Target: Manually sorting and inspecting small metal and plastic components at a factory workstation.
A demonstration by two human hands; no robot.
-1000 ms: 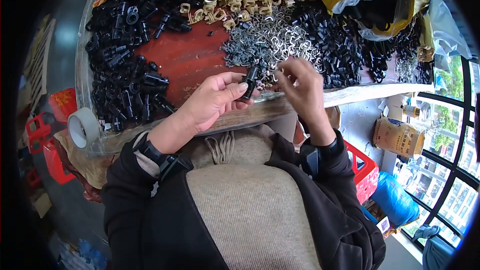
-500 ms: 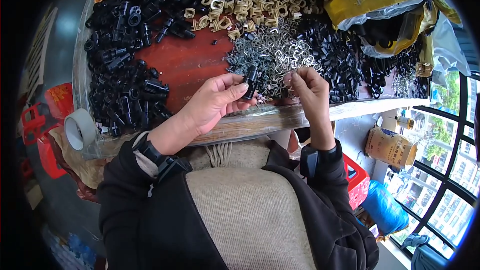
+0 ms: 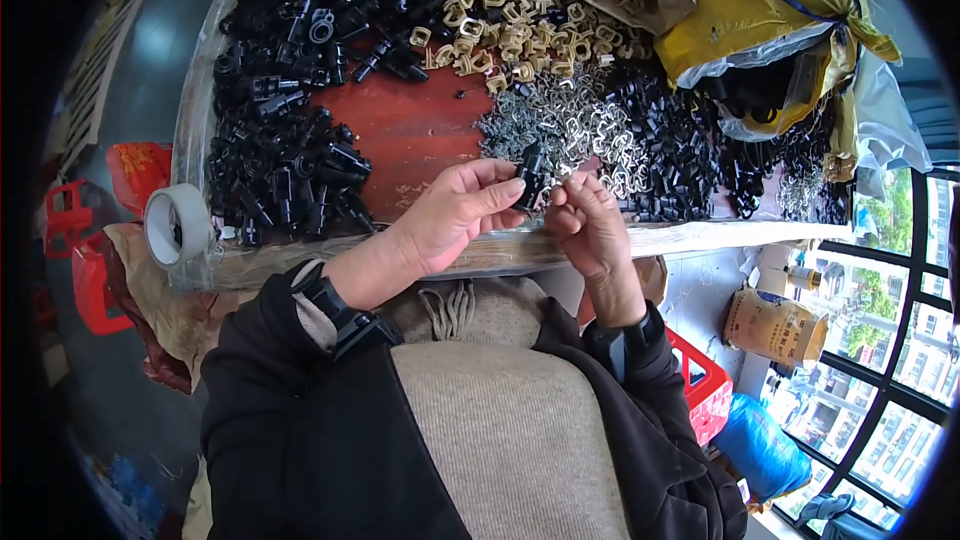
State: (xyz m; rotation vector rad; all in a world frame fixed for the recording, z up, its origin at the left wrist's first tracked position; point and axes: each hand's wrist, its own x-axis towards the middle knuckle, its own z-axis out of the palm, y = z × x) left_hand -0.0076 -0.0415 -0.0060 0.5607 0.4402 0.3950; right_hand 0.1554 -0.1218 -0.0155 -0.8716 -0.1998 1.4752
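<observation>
Over the near edge of the table, my left hand pinches a black plastic fitting between thumb and fingers, its upper end sticking up. My right hand is close beside it with thumb and fingertips pressed together; whatever they hold is too small to make out. Just beyond both hands spread small silvery metal clips and dark grey small parts. Beige plastic rings are heaped farther back. Black fittings like the held one lie piled on the left of the red tabletop.
Small black pieces cover the table's right part, beside a yellow sack. A white tape roll is at the front left corner. Red plastic stools stand left; a red crate and blue bag sit right.
My right hand has moved left, closer to the black fitting in my left hand. The view has shifted slightly, so the table appears farther right.
</observation>
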